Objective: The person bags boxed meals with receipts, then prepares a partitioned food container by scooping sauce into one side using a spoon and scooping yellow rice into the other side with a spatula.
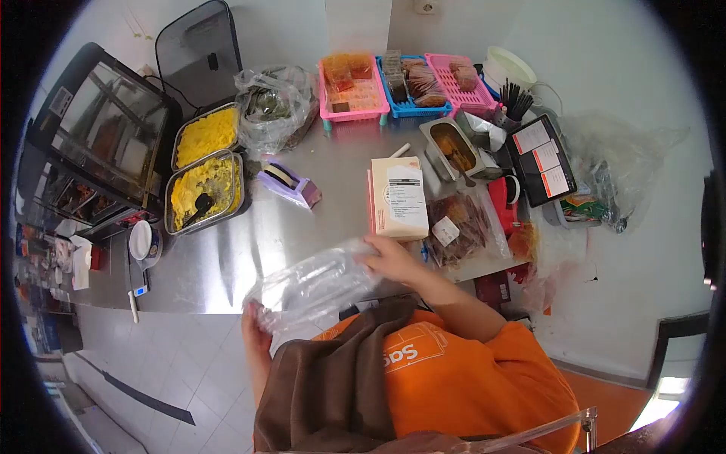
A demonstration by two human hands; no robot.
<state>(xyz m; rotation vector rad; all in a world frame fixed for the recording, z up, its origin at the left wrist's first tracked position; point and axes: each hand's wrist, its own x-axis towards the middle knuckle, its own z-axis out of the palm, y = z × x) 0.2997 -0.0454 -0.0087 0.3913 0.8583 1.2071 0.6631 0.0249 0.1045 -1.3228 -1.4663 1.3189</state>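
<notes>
A clear plastic bag (314, 284) is stretched between my two hands at the front edge of the metal table. My left hand (259, 325) grips its lower left end, with the fingers partly hidden by the plastic. At the opposite end, my right hand (389, 261) has its fingers closed on the bag's upper right corner. Just beyond the right hand stands a cream box (398, 198) with a white printed label. To the right of that box lies a large clear packet of dark reddish-brown pieces (458, 227).
Two metal trays of yellow food (219, 175) stand at the left, beside a glass display case (113, 121). A purple tape dispenser (289, 181) sits mid-table. Along the back are a pink basket (352, 113) and a blue basket (423, 110). A black tablet (541, 160) leans at right.
</notes>
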